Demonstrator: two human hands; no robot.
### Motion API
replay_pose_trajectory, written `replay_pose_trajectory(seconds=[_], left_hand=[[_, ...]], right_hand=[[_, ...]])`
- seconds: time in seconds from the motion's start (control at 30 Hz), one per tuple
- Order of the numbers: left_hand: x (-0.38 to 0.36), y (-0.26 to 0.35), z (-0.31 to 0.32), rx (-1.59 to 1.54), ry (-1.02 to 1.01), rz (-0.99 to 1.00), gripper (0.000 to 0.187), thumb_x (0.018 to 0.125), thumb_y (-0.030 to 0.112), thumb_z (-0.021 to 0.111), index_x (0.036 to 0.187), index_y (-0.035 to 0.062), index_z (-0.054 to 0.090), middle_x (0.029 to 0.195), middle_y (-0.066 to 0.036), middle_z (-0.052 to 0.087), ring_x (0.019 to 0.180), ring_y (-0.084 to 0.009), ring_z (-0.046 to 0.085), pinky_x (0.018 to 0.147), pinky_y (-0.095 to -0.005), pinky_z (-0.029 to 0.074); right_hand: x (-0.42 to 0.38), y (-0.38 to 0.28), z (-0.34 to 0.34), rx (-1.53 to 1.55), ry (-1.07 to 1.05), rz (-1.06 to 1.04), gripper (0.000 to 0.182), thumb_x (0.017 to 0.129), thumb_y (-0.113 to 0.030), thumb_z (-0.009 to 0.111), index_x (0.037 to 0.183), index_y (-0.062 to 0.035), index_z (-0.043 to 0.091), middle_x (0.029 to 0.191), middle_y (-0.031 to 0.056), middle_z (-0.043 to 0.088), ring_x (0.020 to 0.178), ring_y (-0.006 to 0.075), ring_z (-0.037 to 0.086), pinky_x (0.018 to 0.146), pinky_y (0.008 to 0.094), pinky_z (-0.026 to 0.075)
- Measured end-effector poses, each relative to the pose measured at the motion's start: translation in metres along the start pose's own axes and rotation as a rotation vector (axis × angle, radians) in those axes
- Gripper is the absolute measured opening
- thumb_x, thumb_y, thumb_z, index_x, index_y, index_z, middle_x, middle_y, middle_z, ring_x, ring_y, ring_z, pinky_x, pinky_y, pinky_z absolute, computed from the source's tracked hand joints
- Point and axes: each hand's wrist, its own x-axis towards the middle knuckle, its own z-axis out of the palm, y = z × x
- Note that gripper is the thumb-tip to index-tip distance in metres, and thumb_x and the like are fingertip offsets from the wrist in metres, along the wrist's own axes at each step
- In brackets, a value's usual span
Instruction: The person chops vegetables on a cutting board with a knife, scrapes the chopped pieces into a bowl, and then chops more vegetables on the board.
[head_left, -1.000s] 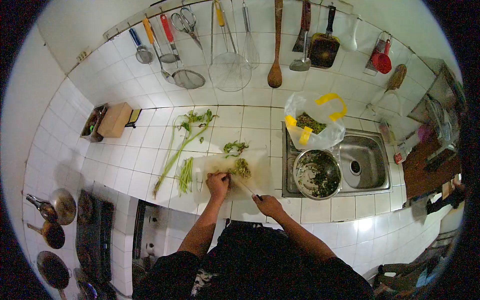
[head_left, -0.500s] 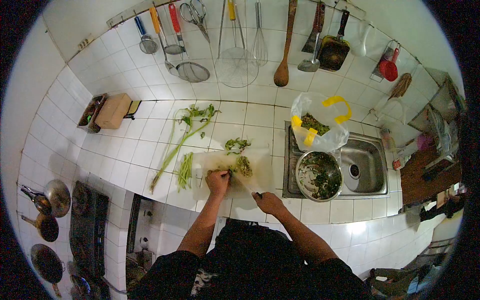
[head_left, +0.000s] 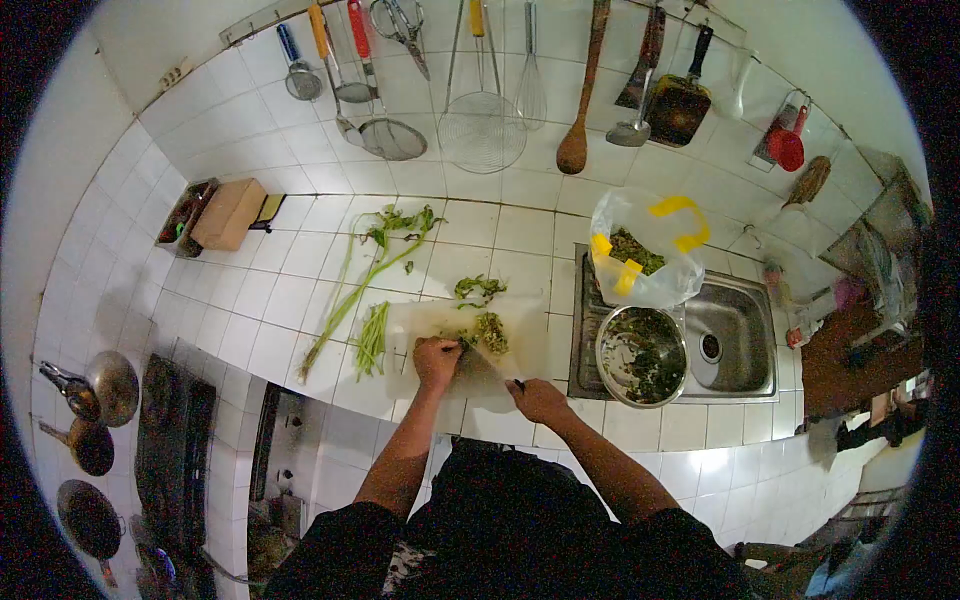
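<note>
A pale cutting board (head_left: 410, 385) lies on the white tiled counter. My left hand (head_left: 437, 362) is closed on the board, its fingertips pressed on dark green stems beside the blade. The handle of a knife (head_left: 492, 366) is in my closed right hand (head_left: 541, 400), and the blade points up and left toward the stems. Chopped greens (head_left: 491, 333) form a small pile just beyond the blade. Leafy scraps (head_left: 479, 289) rest at the board's far edge. Cut green stalks (head_left: 371, 340) lie left of the board, with long leafy stalks (head_left: 372, 270) farther left.
A steel bowl (head_left: 642, 356) of chopped greens stands at the sink's left side, below a plastic bag (head_left: 612, 280) with yellow handles. The sink (head_left: 735, 335) is at right. A cardboard box (head_left: 228, 214) sits back left. Utensils hang on the wall, including a wooden spoon (head_left: 573, 150).
The camera view has shifted slightly. My right hand and the knife stay almost in place, with the blade still near my left fingertips. My left hand has barely moved.
</note>
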Motion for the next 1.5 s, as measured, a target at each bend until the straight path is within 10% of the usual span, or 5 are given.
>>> replay_pose_trajectory(seconds=[1.5], left_hand=[[-0.005, 0.000, 0.006, -0.020, 0.038, 0.042, 0.012, 0.068, 0.016, 0.074, 0.077, 0.0091, 0.075, 0.084, -0.012, 0.069, 0.088, -0.0310, 0.059, 0.084, -0.0405, 0.048]], right_hand=[[-0.013, -0.002, 0.009, 0.015, 0.112, -0.004, 0.073, 0.096, -0.058, 0.027, 0.092, 0.0033, 0.067, 0.094, 0.0290, 0.065, 0.093, 0.0471, 0.061, 0.086, 0.0550, 0.047]])
